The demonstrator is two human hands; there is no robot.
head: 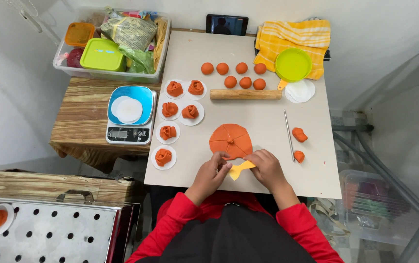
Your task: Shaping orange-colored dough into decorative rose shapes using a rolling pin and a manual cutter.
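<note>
Orange dough disc [230, 140], flat, scored into wedges, sits mid-board near my edge. My left hand [212, 173] pinches its lower rim; my right hand [267, 168] grips a yellow scraper [240, 169] at the same rim, fingers closed on the handle. Disc's bottom edge is hidden under my fingers, and the scraper handle is mostly covered. Metal rod [288, 127] lies just right of the disc, two dough scraps [299, 135] beyond it. Rolling pin [245, 94] lies above, dough balls [233, 75] behind it. Folded dough roses on paper rounds [180, 105] line the left side. Board [316, 175] has bare room to my right; the scale [130, 115] sits off its left edge.
</note>
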